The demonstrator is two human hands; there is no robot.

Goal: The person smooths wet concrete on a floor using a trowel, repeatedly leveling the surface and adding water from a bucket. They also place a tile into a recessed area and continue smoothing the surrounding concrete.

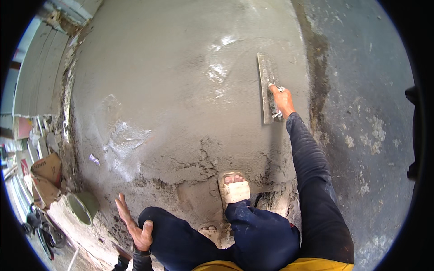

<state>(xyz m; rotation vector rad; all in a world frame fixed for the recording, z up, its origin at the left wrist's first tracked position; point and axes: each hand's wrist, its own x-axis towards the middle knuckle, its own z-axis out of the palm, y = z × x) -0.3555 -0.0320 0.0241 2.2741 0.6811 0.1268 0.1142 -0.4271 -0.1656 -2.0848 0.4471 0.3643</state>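
Observation:
My right hand (283, 101) grips the handle of a finishing trowel (265, 88) with a long rectangular blade. The blade lies on wet grey cement (167, 72), near the right edge of the fresh layer, its long side pointing away from me. Beside my bent left knee, my left hand (138, 229) is held with the fingers stretched out and nothing in it. The thumb is by the knee. In front of my feet the cement ends in a rough, cracked edge (181, 180). Smooth shiny wet patches show at the left and the upper middle.
A dark older floor (366, 117) runs along the right side. To the left stand a greenish bucket (83, 208), a brown paper sack (46, 178) and stacked boards. My sandalled foot (235, 187) is at the rough edge. A small purple-white scrap (94, 159) lies on the cement.

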